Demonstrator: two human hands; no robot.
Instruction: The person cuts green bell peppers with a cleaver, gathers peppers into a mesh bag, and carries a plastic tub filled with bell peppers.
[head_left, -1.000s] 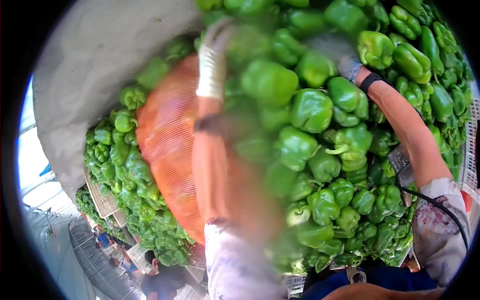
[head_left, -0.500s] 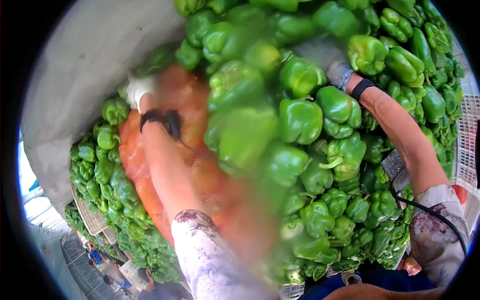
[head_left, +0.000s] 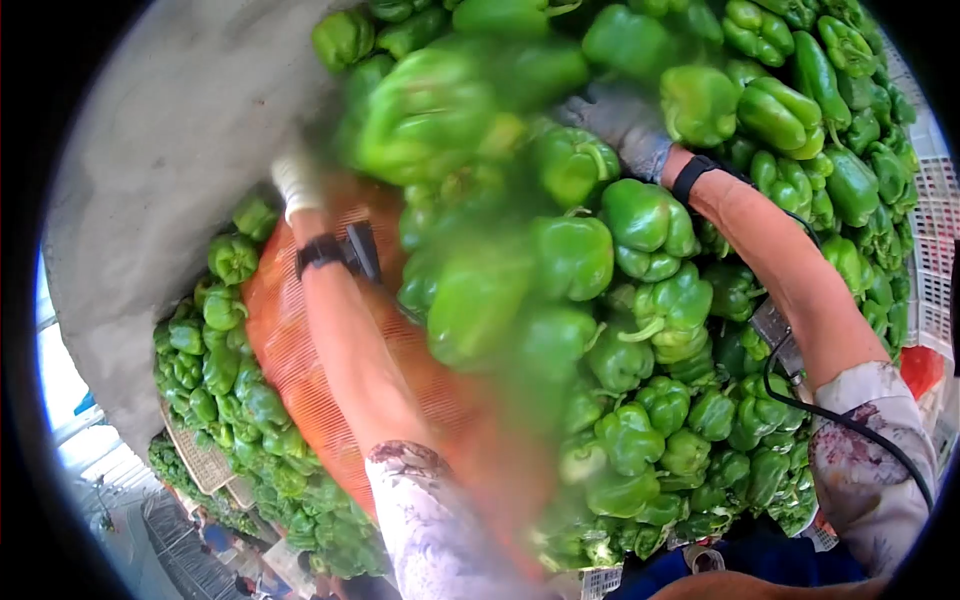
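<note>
My left hand [head_left: 298,185], in a pale glove and blurred, is at the upper edge of an orange mesh bag [head_left: 310,340]; its fingers are smeared by motion. My right hand [head_left: 625,125], in a grey glove, reaches among the green bell peppers [head_left: 640,225], its fingers mostly hidden behind blurred peppers. A large blurred pepper [head_left: 425,115] lies between the two hands. Both wrists wear a black band. Whether either hand grips anything cannot be made out.
More green peppers [head_left: 270,430] are heaped left of the bag, beside a beige crate [head_left: 200,458]. A grey concrete surface [head_left: 180,170] lies at the upper left. White crates [head_left: 935,250] stand at the right. People are partly visible at the lower left. A black cable [head_left: 860,425] crosses my right sleeve.
My left hand has moved from the peppers at the top to the bag's upper left edge. My right hand stays among the peppers. The view has shifted slightly, and a blurred pepper shows between the hands.
</note>
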